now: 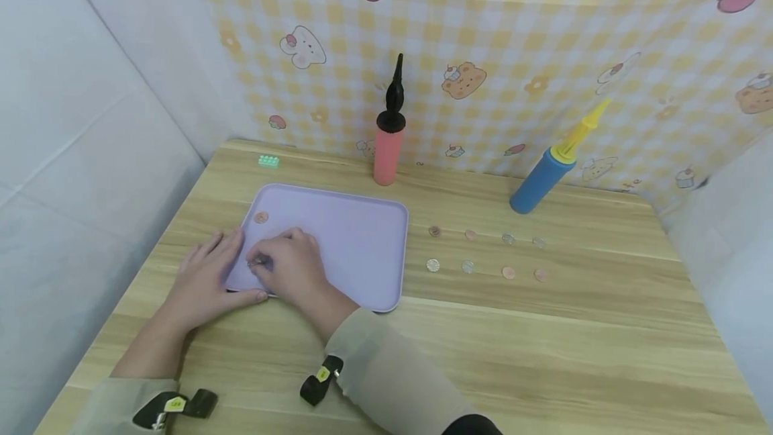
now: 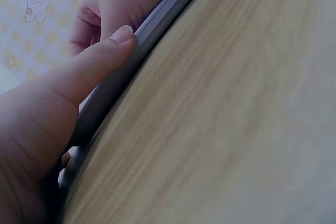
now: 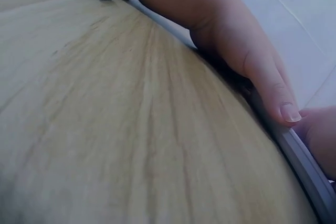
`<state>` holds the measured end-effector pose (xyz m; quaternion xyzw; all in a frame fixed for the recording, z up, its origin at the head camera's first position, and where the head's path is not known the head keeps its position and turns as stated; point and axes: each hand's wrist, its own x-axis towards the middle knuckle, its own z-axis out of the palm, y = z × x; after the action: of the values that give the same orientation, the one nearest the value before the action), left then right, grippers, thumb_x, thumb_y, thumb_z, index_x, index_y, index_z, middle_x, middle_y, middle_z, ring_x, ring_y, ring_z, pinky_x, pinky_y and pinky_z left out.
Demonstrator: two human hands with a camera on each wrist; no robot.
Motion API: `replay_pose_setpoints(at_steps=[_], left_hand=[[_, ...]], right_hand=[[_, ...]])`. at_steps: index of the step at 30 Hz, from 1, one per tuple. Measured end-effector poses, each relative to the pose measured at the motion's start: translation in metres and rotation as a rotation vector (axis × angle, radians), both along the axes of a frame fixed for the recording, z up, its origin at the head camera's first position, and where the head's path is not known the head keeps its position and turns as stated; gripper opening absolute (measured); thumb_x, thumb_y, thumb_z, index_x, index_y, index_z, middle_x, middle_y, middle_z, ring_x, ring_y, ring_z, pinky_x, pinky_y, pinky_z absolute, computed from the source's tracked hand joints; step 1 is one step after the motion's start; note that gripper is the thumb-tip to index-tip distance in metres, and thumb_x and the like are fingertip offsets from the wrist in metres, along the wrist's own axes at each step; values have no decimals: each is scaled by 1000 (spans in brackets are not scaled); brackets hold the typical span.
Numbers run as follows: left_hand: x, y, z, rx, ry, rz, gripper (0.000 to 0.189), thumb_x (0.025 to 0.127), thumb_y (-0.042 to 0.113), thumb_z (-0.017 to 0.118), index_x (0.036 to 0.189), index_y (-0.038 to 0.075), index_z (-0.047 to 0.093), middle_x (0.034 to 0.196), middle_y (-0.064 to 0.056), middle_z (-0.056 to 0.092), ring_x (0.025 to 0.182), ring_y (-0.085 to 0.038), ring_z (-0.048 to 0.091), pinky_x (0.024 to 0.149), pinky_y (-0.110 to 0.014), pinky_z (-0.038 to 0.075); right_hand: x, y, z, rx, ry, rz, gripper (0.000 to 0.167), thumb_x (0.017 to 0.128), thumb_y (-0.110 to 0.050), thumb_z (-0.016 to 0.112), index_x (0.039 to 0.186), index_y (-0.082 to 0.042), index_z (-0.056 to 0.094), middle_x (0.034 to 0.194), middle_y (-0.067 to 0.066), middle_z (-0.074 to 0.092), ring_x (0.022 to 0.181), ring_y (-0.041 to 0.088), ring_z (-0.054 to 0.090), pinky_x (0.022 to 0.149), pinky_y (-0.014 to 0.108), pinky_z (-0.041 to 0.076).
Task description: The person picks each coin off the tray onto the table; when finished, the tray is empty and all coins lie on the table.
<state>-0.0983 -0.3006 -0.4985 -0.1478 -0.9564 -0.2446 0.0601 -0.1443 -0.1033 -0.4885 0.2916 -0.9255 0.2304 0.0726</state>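
Note:
A lilac tray [image 1: 362, 247] lies on the wooden table. My left hand [image 1: 208, 280] rests against its near left corner, fingers fairly straight along the left side. In the left wrist view, the left thumb [image 2: 105, 56] touches the tray's near rim [image 2: 152, 27]. Over the left part of the tray, my right hand [image 1: 292, 267] pinches a small silvery coin [image 1: 261, 260], mostly covered by the fingers. A copper coin [image 1: 261, 217] lies flat in the tray's far left corner. The right wrist view shows the left hand [image 3: 247, 51] at the rim, with the right hand partly cut off.
Right of the tray, several copper and silver coins [image 1: 433, 265] lie in two rows. A pink pump [image 1: 386, 153] with a black top stands behind the tray. A blue pump [image 1: 540, 183] with a yellow top leans farther right. A mint toy brick [image 1: 268, 161] sits at the back left.

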Motion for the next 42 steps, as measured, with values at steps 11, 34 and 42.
replay_pose_setpoints(at_steps=[11, 34, 42], left_hand=[[-1, -1, 3, 11, -4, -2, 126, 77, 57, 91, 166, -4, 26, 166, -30, 34, 154, -59, 21, 124, -74, 3], [0, -2, 0, 9, -6, -1, 126, 77, 57, 91, 166, -6, 27, 166, -31, 35, 153, -60, 22, 124, -73, 3], [1, 2, 0, 11, -11, -12, 127, 76, 58, 91, 165, -6, 27, 166, -30, 34, 153, -60, 22, 124, -73, 2]], right_hand=[[-2, 3, 0, -69, -45, 20, 29, 87, -41, 90, 114, -43, 83, 105, -32, 75, 106, -3, 56, 96, 18, 39], [-6, 10, 0, -384, -230, 52, 38, 90, -23, 89, 127, -24, 80, 122, -12, 77, 110, -4, 63, 99, 9, 41], [-4, 20, 0, -404, -272, 101, 36, 88, -25, 91, 123, -24, 82, 120, -14, 78, 103, -8, 58, 92, 8, 43]])
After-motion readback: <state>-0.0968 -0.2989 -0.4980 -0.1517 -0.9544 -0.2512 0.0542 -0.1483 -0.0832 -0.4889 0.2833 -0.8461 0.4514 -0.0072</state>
